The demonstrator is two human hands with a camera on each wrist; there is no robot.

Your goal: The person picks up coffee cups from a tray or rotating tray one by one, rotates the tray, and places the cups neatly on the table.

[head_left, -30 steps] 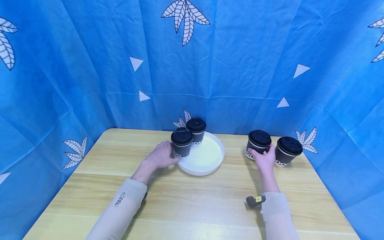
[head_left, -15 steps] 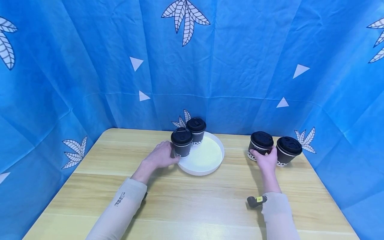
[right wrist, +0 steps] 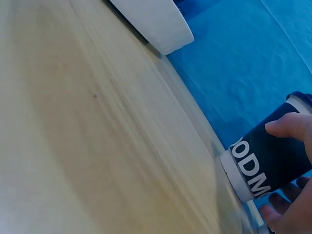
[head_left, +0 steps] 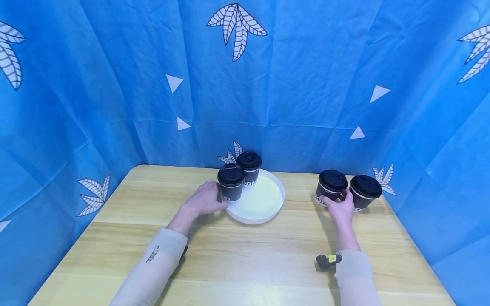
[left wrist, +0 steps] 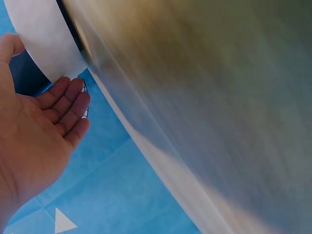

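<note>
In the head view my left hand [head_left: 204, 198] is round a lidded paper coffee cup [head_left: 232, 192] at the left side of a round white tray [head_left: 274, 208]. The left wrist view shows its thumb and gently bent fingers either side of the dark cup [left wrist: 29, 73], partly hidden by the tray wall [left wrist: 41, 34]. A second such cup [head_left: 250, 175] stands behind it in the tray. At the right, my right hand [head_left: 340, 208] grips another coffee cup [head_left: 329, 194], thumb on its black sleeve, fingers on the far side; its white base [right wrist: 235, 178] is close over the table.
Another lidded coffee cup [head_left: 361, 202] stands just right of my right hand. The pale wooden table [head_left: 245, 259] ends at a blue curtain [head_left: 306, 85] behind and at both sides. A small black device [head_left: 325, 261] sits at the right cuff.
My right hand and its cup have shifted slightly to the right and nearer, closer to the far-right cup. My left hand stays in place. The view has tilted a little.
</note>
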